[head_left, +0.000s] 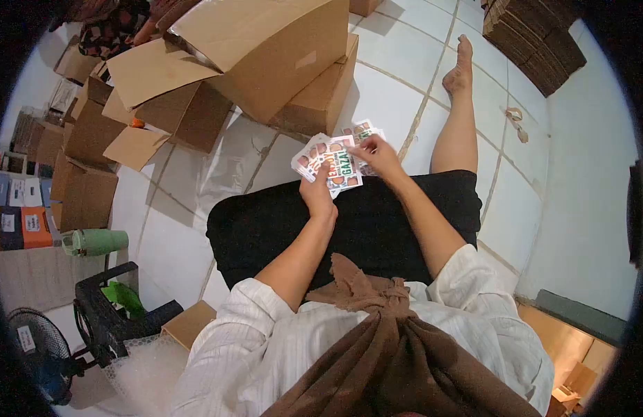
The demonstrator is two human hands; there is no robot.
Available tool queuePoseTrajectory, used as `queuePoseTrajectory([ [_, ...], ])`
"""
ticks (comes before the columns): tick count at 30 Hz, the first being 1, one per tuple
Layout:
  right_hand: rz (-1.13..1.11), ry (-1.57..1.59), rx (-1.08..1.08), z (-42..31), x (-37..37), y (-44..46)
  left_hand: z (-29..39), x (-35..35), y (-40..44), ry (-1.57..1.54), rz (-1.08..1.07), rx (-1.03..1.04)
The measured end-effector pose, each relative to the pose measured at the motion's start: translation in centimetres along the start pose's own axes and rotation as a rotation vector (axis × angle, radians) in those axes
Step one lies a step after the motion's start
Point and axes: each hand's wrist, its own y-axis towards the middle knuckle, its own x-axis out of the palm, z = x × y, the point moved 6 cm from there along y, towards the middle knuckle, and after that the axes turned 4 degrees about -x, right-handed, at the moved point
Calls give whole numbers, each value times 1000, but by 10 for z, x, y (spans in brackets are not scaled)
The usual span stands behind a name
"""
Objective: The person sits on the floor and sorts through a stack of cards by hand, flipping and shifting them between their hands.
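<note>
A fanned bunch of printed white cards [344, 177] with red, green and black lettering is held over my lap. My left hand [317, 194] grips it from below, thumb on the front. At the right edge of the bunch my right hand [379, 156] has its fingers pinched at a card. More cards of similar print [363, 130] show just behind and above the right fingers; whether they are held or lie beyond is unclear. The black cloth [280, 226] covers my lap under both hands.
Open cardboard boxes [287, 62] stand ahead and left on the tiled floor. Flattened cardboard [533, 42] is stacked at the upper right. A green tumbler [95, 242], a black fan [40, 347] and bubble wrap [144, 372] are at the left. My bare leg [457, 132] stretches forward.
</note>
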Motion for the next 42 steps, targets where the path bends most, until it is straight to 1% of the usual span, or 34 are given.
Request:
queuePoseTrajectory([
  [1, -82, 43, -7, -1, 11, -5, -2, 1, 2, 66, -43, -32],
  [2, -123, 210, 84, 5, 20, -10, -3, 2, 3, 69, -44, -30],
  [3, -123, 215, 83, 1, 17, -11, -4, 1, 4, 59, -35, -16],
  [5, -174, 431, 168, -5, 14, -16, -6, -3, 5, 54, -28, -3],
  [6, -138, 315, 99, 21, 12, 0, -6, -7, 5, 59, 21, 4],
  [7, -87, 379, 62, 11, -5, 0, -4, -9, 4, 62, 69, 11],
  [9, -71, 289, 236, 38, -25, 10, -4, -10, 4, 28, 77, 2],
  [10, -66, 291, 234, 52, -27, 18, -5, -14, 6, 5, 117, 3],
  [12, -94, -84, 150, 61, -29, 26, -7, -18, 8, -35, 159, 4],
  [13, -92, -83, 151, 62, -27, 26, -7, -18, 8, -33, 158, 4],
  [15, 97, -380, 36, 49, -28, 22, -8, -15, 5, -1, 123, -23],
  [16, 379, -592, -93, 32, -36, 11, -5, -13, 3, 45, 105, -13],
  [17, 376, -589, -97, 26, -32, 11, -3, -12, 1, 45, 108, -9],
  [19, 260, -224, -74, 3, -28, 12, -1, -7, 1, 68, 55, 25],
  [20, 92, 40, -82, 6, -9, 12, -3, -6, 1, 77, 32, -2],
  [21, 5, 55, -92, 8, 6, 10, -4, -5, 1, 73, 32, -6],
  [23, -60, 102, -42, -3, 13, -6, -6, 3, 1, 147, -61, -7],
  [24, -58, 100, -40, -3, 11, -9, -7, 4, 0, 174, -62, -17],
  [26, -83, 383, 114, 2, 14, -13, -10, 3, 2, 153, -65, -25],
  [27, -84, 385, 115, -2, 10, -14, -10, 3, 2, 131, -67, -31],
  [28, -119, 498, 171, -7, 7, -16, -8, 3, 2, 131, -66, -29],
  [29, -154, 610, 227, -9, 7, -17, -10, 3, 2, 85, -66, -74],
  [30, -148, 591, 200, -10, 6, -15, -11, 3, 1, 38, -65, -119],
  [34, -96, 560, 244, 2, -5, -14, -11, -1, 4, 10, -14, -71],
  [36, 57, 682, 287, 22, -12, -8, -10, -11, 7, 14, 76, -13],
  [37, 60, 683, 286, 33, -10, -4, -11, -13, 9, 14, 73, -14],
  [39, 200, 651, 301, 56, -10, 0, -14, -19, 11, -34, 122, -51],
  [40, 200, 651, 299, 64, -8, 1, -13, -18, 11, -42, 121, -50],
  [41, 250, 248, 221, 67, -14, 3, -12, -17, 10, -43, 120, -50],
  [42, 291, -156, 137, 51, -21, 1, -11, -16, 9, -42, 121, -43],
])
